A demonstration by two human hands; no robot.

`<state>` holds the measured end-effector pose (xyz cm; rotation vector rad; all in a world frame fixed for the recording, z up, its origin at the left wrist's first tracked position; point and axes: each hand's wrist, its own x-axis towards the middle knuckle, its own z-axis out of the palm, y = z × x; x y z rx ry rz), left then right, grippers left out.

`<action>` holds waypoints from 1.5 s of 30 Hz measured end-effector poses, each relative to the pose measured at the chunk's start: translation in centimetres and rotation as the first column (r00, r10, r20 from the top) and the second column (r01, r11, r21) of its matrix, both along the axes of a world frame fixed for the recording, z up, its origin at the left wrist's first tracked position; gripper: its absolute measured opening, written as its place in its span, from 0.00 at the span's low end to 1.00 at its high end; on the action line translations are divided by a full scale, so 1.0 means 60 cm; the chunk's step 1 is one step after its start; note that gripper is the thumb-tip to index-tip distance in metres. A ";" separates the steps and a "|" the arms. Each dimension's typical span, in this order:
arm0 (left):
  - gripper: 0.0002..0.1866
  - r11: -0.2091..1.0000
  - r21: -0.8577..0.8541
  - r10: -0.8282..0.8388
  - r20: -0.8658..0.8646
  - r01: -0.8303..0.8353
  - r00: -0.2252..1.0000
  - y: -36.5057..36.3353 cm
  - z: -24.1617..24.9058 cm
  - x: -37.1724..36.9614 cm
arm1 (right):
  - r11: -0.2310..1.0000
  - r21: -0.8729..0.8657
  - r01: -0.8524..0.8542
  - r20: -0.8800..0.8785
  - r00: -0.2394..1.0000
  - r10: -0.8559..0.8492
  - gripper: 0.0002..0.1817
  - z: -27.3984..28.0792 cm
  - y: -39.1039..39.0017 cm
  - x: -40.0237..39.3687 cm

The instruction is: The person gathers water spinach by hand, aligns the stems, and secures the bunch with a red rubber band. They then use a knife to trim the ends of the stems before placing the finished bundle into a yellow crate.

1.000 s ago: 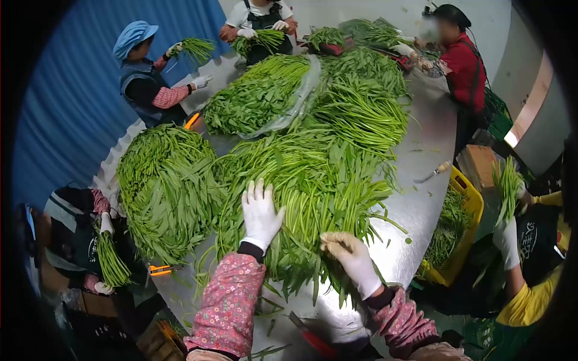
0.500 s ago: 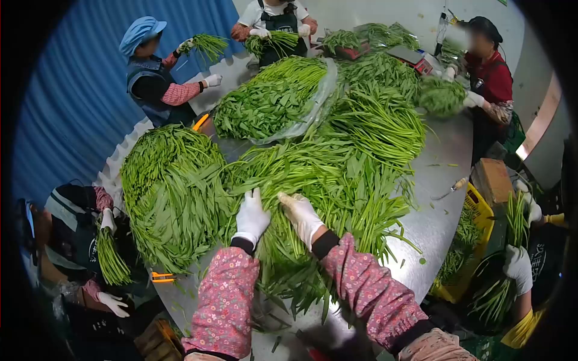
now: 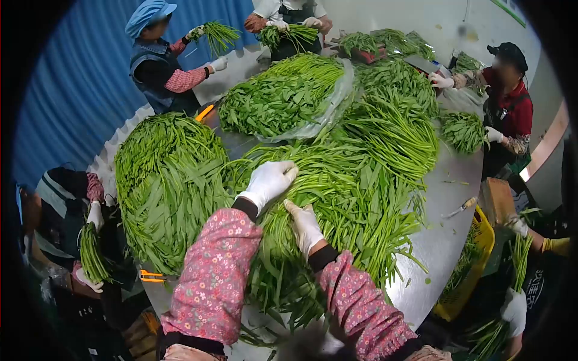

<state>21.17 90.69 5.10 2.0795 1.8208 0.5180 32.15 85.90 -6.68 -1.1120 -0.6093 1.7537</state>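
In white gloves, both my hands are at a heap of water spinach (image 3: 337, 186) in the middle of the metal table. My left hand (image 3: 269, 182) lies across the stems near the top of the pile, its fingers curled together on some of them; the fingertips are partly hidden. Lower and to the right, my right hand (image 3: 306, 228) has thumb and fingers closed around leafy stems of the same pile. Leaves hang down between my forearms. To the left rises another rounded heap of water spinach (image 3: 168, 186).
Further back, more greens lie on a plastic sheet (image 3: 337, 102). An orange-handled cutter (image 3: 152, 276) lies at the left table edge, a knife (image 3: 462, 207) at the right. A yellow crate (image 3: 481, 240) stands beside the table. Several co-workers around it handle bunches.
My left hand has moved up and right over the stems, its fingers turning rightward. My right hand has shifted slightly down. The co-worker at back right has lowered a bunch toward the table.
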 end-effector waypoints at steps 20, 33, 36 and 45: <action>0.26 0.939 0.336 0.238 -0.460 -0.080 0.856 -0.150 -0.110 -0.058 | 0.999 -0.041 0.008 -0.396 0.918 -0.024 0.23 0.023 -0.008 0.018; 0.19 0.976 0.217 0.001 0.011 -0.003 1.000 -0.172 -0.037 -0.038 | 0.997 0.058 0.044 -0.231 0.972 -0.030 0.21 0.053 -0.036 0.042; 0.32 0.924 0.180 0.334 0.043 -0.336 0.942 -0.088 0.023 -0.057 | 0.985 0.104 0.136 -0.087 0.988 -0.127 0.21 0.036 -0.028 0.027; 0.24 0.970 -0.033 0.242 -0.008 -0.242 0.970 0.040 -0.047 0.017 | 0.991 0.035 0.130 -0.140 0.982 -0.124 0.17 0.028 -0.028 0.025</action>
